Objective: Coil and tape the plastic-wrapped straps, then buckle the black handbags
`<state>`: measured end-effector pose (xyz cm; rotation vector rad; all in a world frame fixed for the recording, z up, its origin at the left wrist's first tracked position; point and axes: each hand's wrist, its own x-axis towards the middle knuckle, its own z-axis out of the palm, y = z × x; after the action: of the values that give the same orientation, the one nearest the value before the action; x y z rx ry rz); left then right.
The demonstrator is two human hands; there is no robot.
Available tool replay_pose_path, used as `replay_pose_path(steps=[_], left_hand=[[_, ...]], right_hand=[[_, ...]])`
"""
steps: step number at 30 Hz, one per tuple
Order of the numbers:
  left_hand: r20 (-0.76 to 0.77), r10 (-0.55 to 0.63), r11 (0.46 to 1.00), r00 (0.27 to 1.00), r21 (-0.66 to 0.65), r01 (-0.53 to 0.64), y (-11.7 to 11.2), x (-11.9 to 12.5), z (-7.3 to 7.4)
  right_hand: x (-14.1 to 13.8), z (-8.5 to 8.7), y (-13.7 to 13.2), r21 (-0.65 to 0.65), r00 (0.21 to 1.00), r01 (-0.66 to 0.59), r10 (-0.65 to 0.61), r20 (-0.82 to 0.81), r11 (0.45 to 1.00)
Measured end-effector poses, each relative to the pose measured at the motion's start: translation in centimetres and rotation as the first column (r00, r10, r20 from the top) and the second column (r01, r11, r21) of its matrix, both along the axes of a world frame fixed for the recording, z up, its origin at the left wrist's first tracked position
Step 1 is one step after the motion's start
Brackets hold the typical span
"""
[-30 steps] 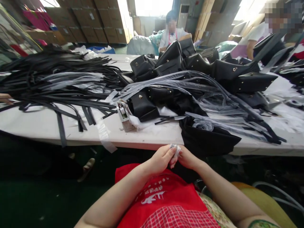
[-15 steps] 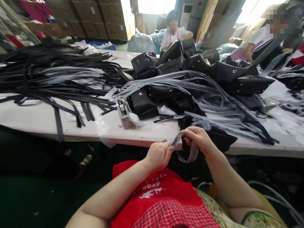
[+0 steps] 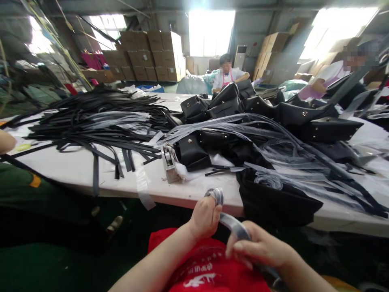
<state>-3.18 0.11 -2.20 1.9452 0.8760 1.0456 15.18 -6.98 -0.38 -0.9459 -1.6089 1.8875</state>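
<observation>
A grey, plastic-wrapped strap [image 3: 233, 225] runs between my two hands just off the table's front edge. My left hand [image 3: 204, 217] is closed around it, and a coiled part of the strap loops above the fingers. My right hand [image 3: 258, 245] grips the strap's length lower down and to the right, with a tail hanging below the palm. On the table beyond, a rolled coil of similar wrapped strap [image 3: 268, 180] lies on black material [image 3: 273, 202]. A metal tape dispenser [image 3: 170, 164] stands at the left of that.
Black handbags [image 3: 225, 103] are heaped across the table [image 3: 75, 170], with loose wrapped straps over them. A big pile of black straps [image 3: 100, 109] lies left. A strip of clear tape [image 3: 142, 186] hangs off the edge. Two people work across the table; another person's arm [image 3: 6, 142] shows far left.
My right hand has moved down and away from the left, drawing the strap between them. The coil now shows above my left hand. The view has tilted up.
</observation>
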Motion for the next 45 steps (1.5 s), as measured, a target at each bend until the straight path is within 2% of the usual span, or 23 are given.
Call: replay_pose_path(steps=[2,4,6,7,9,12,14,16,18,20,25,28,30,32,33,35,36,37,38,39,41,43,45], left_hand=[[-0.092,-0.076,0.997,0.993,0.028,0.079,-0.5,-0.3,-0.2],[-0.113,-0.172,0.982,0.979,-0.095,0.162,-1.2,-0.1,0.2],[-0.001,-0.252,0.913,0.968,-0.333,0.238,-1.6,0.5,0.8],[0.093,-0.278,0.843,0.956,-0.454,0.289,-1.7,0.9,1.0],[0.29,-0.286,0.66,0.913,-0.631,0.407,-1.7,1.3,1.5],[0.492,-0.2,0.395,0.847,-0.751,0.529,-1.4,1.3,1.9],[0.559,-0.094,0.24,0.824,-0.79,0.564,-1.0,1.1,1.9],[0.593,-0.002,0.125,0.805,-0.798,0.589,-0.5,1.0,1.7],[0.615,0.053,0.071,0.787,-0.788,0.611,-0.2,0.9,1.3],[0.629,0.067,0.062,0.774,-0.777,0.626,-0.2,0.9,0.8],[0.687,0.0,0.051,0.726,-0.725,0.687,-0.6,0.7,0.3],[0.725,0.042,0.091,0.687,-0.688,0.72,-0.1,0.3,1.5],[0.756,0.123,0.203,0.643,-0.653,0.729,1.1,0.1,2.7],[0.761,0.176,0.406,0.625,-0.634,0.658,2.6,-0.3,3.4],[0.736,0.19,0.546,0.649,-0.629,0.553,3.3,-0.4,3.4],[0.589,0.204,0.822,0.782,-0.537,0.19,4.2,-0.7,2.9],[0.452,0.214,0.91,0.866,-0.415,-0.009,4.2,-0.8,2.4],[0.277,0.231,0.955,0.933,-0.248,-0.163,4.1,-0.8,1.8],[0.08,0.234,0.971,0.969,-0.077,-0.228,3.7,-0.8,1.2],[-0.105,0.209,0.977,0.972,0.061,-0.204,3.2,-0.8,0.6],[-0.362,0.109,0.977,0.926,0.21,-0.033,1.9,-0.6,-0.2],[-0.453,-0.019,0.979,0.891,0.174,0.109,0.7,-0.2,-0.3],[-0.367,-0.179,0.984,0.913,-0.083,0.159,-0.1,0.0,0.2]], right_hand=[[2.9,0.9,1.2,0.14,0.964,0.209,-0.228,0.136,0.968],[4.8,1.2,2.3,0.414,0.832,0.346,-0.479,0.28,0.842],[5.4,1.0,3.0,0.612,0.736,0.315,-0.593,0.325,0.725],[5.2,0.8,3.0,0.645,0.74,0.276,-0.586,0.331,0.713],[4.3,0.3,2.6,0.621,0.804,0.197,-0.488,0.341,0.759],[2.5,-0.9,2.0,0.513,0.899,0.159,-0.339,0.278,0.844],[1.6,-2.1,2.0,0.364,0.947,0.221,-0.288,0.14,0.905],[0.8,-3.3,2.0,0.165,0.952,0.303,-0.306,-0.012,0.939],[0.1,-4.2,2.0,0.019,0.919,0.385,-0.382,-0.095,0.923],[-0.5,-4.7,1.9,-0.036,0.891,0.441,-0.443,-0.103,0.897],[-0.8,-5.2,2.5,0.015,0.884,0.463,-0.461,-0.077,0.886],[-0.6,-5.6,3.0,0.092,0.889,0.457,-0.455,-0.044,0.885],[-1.0,-5.5,2.8,0.153,0.917,0.387,-0.397,0.039,0.909],[-2.0,-4.6,1.8,0.154,0.968,0.198,-0.217,0.122,0.968],[-2.5,-3.8,1.2,0.131,0.985,0.079,-0.098,0.141,0.988],[-3.0,-2.1,-0.3,0.075,0.99,-0.096,0.087,0.111,0.993],[-2.8,-1.3,-0.8,0.054,0.992,-0.107,0.103,0.074,0.993],[-2.2,-0.7,-1.1,0.039,0.997,-0.066,0.065,0.036,0.997],[-1.3,-0.2,-1.1,0.032,1.0,0.02,-0.02,0.001,0.999],[-0.1,0.0,-0.7,0.026,0.992,0.126,-0.125,-0.024,0.992],[2.4,0.0,1.1,0.052,0.953,0.303,-0.303,-0.001,0.952],[4.6,-0.2,3.4,0.183,0.912,0.36,-0.387,0.14,0.915],[5.8,-0.4,5.3,0.411,0.809,0.338,-0.484,0.333,0.847]])
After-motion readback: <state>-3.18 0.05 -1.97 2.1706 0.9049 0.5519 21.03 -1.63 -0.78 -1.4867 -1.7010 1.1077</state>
